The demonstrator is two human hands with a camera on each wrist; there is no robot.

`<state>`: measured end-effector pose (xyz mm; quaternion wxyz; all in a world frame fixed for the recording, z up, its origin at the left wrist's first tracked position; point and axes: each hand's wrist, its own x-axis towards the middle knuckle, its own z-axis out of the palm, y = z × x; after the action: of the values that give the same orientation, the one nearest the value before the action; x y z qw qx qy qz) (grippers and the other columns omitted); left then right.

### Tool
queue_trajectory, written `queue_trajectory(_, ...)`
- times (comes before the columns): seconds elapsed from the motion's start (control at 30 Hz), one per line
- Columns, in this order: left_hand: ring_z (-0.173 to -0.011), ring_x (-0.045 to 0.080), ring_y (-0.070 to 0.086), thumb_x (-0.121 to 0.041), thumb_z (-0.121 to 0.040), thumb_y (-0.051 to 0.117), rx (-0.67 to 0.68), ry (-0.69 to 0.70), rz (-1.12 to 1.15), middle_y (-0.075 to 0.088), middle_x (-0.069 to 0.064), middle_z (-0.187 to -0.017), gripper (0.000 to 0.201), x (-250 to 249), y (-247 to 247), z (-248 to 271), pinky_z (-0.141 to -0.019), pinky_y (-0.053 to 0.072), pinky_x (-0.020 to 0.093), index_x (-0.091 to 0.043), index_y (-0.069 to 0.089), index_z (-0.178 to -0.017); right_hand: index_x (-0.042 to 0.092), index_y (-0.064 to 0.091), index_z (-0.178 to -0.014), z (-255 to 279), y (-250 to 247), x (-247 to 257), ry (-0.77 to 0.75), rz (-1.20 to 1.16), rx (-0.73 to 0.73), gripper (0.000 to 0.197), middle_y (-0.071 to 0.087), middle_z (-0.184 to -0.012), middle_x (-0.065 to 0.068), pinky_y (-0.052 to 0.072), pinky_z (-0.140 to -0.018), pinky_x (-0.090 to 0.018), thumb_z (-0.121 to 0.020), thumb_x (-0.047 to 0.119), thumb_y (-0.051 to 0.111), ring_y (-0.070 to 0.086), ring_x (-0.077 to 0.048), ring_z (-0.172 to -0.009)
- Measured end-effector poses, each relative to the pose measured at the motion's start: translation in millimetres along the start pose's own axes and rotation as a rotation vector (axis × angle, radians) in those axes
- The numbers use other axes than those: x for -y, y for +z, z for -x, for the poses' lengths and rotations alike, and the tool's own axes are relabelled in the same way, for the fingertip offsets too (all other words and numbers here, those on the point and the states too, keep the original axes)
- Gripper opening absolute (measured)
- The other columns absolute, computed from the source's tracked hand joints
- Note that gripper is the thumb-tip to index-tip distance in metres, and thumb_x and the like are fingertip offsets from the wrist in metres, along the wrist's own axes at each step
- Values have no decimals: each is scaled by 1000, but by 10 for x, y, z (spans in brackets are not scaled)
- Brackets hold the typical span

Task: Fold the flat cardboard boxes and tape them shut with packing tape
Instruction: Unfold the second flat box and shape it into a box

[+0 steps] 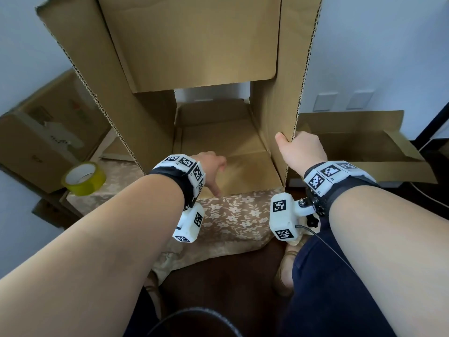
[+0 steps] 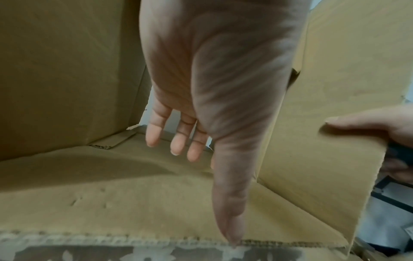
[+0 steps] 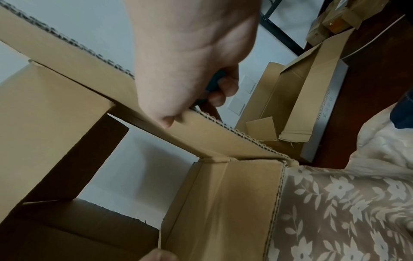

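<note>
A: Where's the cardboard box [image 1: 218,132]?

B: Centre of the head view, lying on its side on the floral-cloth table [image 1: 233,215], open end toward the person, flaps out. Far end partly open too; wall shows thru.

A: Hands?

B: Right hand [image 1: 300,150] pinches the edge of the right flap [image 1: 286,81], thumb inside, fingers curled behind. Left hand [image 1: 211,166] is inside the box, fingers straight, holding nothing.

A: Handling?

B: Prob. light, stiff corrugated board, bends only at creases. Best held at flap edges near the fold.

A: Contents?

B: Box looks empty apart from the hand. Open carton [image 1: 364,147] at right: nothing visible in it. Yellowish tape roll [image 1: 83,178] at left, untouched.
</note>
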<state>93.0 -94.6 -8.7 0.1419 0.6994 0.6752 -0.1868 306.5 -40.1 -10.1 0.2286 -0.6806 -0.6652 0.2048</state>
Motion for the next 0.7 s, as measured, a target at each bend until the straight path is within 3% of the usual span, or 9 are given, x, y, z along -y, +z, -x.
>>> queue_trajectory(0.13, -110, 23, 49, -46, -59, 85, -11, 14, -2, 46, 3, -122, 84, -19, 107, 0, -92, 49, 44, -24, 43, -128, 12, 64, -110, -2, 9, -11, -4, -17, -2, 52, 66, -101, -8, 49, -68, -31, -93, 54, 39, 63, -26, -87)
queue_trajectory(0.23, -112, 23, 50, -40, -62, 85, -40, 18, -13, 46, 2, -124, 80, -15, 169, 5, -90, 49, 41, -24, 43, -128, 12, 64, -109, -6, 13, -15, -8, -19, 1, 52, 66, -101, -8, 49, -68, -30, -93, 55, 39, 63, -26, -86)
queue_trajectory(0.53, -108, 20, 50, -40, -68, 81, -138, -7, -42, 46, 0, -120, 70, 23, 339, 55, -85, 53, 38, -21, 45, -125, 10, 62, -88, 0, 5, -27, -31, -4, 17, 50, 64, -86, -8, 46, -62, -29, -93, 53, 39, 61, -24, -74)
queue_trajectory(0.7, -88, 15, 48, -28, -67, 78, -190, 25, -2, 43, -4, -101, 42, 25, 268, 76, -72, 53, 32, -21, 50, -98, 10, 62, -91, -7, -11, -51, -43, 19, 34, 48, 64, -86, -7, 43, -58, -27, -94, 53, 39, 60, -21, -71)
